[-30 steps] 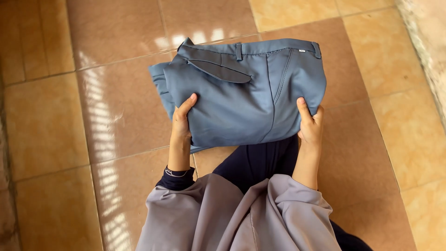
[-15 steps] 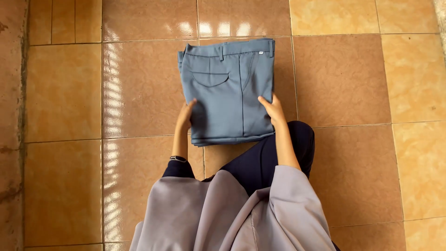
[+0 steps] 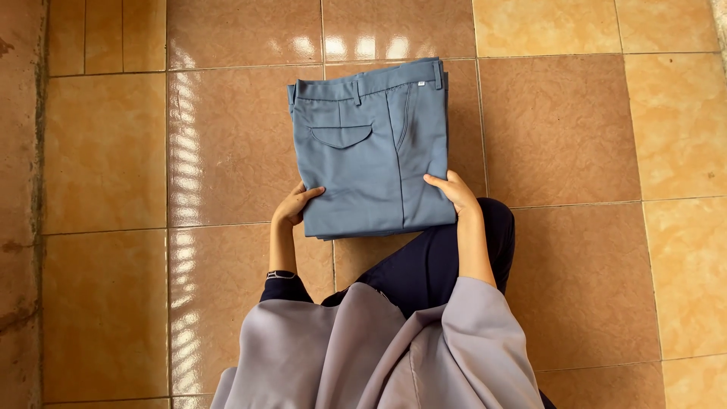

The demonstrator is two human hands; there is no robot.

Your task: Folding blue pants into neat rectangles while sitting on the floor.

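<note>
A pair of blue-grey trousers, folded into a neat rectangle, lies flat on the tiled floor with its waistband and a flap pocket facing up. My left hand grips the folded stack at its lower left edge. My right hand holds the lower right corner, fingers resting on top of the cloth. Both arms reach out from under a wide lilac-grey garment.
The floor is glossy orange-brown tile with bright light reflections along the left side. My dark navy trouser leg is bent just under the folded stack. A darker worn strip runs down the far left.
The folded trousers have been squared up and now lie straighter on the floor; both hands slid to the lower corners. The camera view has pulled back and tilted.
</note>
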